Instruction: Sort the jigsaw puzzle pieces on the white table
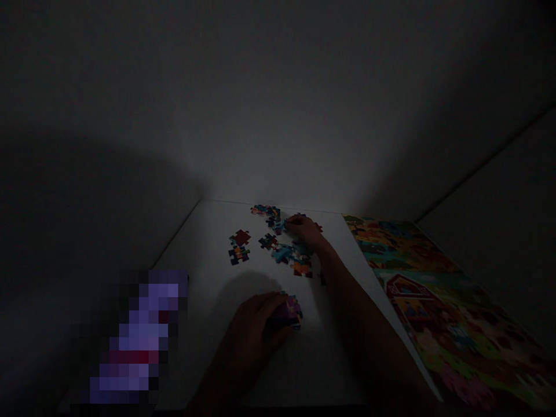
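Close to the front of the white table, my left hand (256, 318) is wrapped round a small stack of purple jigsaw puzzle pieces (290, 310). Farther off, my right hand (305, 230) reaches over the loose pieces, fingertips pinched at a blue puzzle piece (280, 225). Whether that piece is lifted I cannot tell in the dim light. Between and beyond the hands lie several more pieces: a blue and orange cluster (284, 253), a dark one (268, 241), and a group at the back (264, 209). A brown piece (240, 237) and a dark patterned piece (239, 255) lie to the left.
Colourful farm-scene puzzle pictures (434, 313) cover the right side of the table (204, 243). Pale walls rise behind and at both sides. A blurred-out, pixelated purple patch (139, 341) hides something at the lower left. The scene is dark.
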`<state>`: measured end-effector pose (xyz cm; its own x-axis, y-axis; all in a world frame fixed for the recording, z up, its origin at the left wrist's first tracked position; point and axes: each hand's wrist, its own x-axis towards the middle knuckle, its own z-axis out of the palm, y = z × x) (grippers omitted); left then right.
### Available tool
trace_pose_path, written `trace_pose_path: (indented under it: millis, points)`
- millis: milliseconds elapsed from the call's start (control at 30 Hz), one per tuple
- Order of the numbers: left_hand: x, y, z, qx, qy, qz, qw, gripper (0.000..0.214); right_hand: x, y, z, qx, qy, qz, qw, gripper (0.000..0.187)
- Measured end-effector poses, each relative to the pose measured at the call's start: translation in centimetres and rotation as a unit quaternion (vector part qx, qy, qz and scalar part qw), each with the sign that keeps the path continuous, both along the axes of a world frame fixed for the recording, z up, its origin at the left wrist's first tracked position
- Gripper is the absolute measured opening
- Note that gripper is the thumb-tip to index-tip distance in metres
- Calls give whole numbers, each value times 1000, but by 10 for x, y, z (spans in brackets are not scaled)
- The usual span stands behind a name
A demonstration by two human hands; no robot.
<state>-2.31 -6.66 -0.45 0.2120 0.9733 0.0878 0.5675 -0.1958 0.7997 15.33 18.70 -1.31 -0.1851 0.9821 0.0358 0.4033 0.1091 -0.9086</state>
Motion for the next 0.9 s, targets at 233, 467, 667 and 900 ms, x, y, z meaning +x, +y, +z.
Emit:
trace_pose_path:
  millis: [233,467,667,900]
  points:
    - [-2,2,-5,-32,4,21,999,52,7,-23,46,-6,116,121,986,23]
    - [6,2,4,-46,-60,39,996,48,21,-106,98,-114,-4,432,894,22]
    - [8,4,4,-43,-114,30,992,49,6,-140,84,-90,-23,446,890,22]
    - [9,3,6,-69,-170,30,983,87,0,-142,78,-69,6,397,915,27]
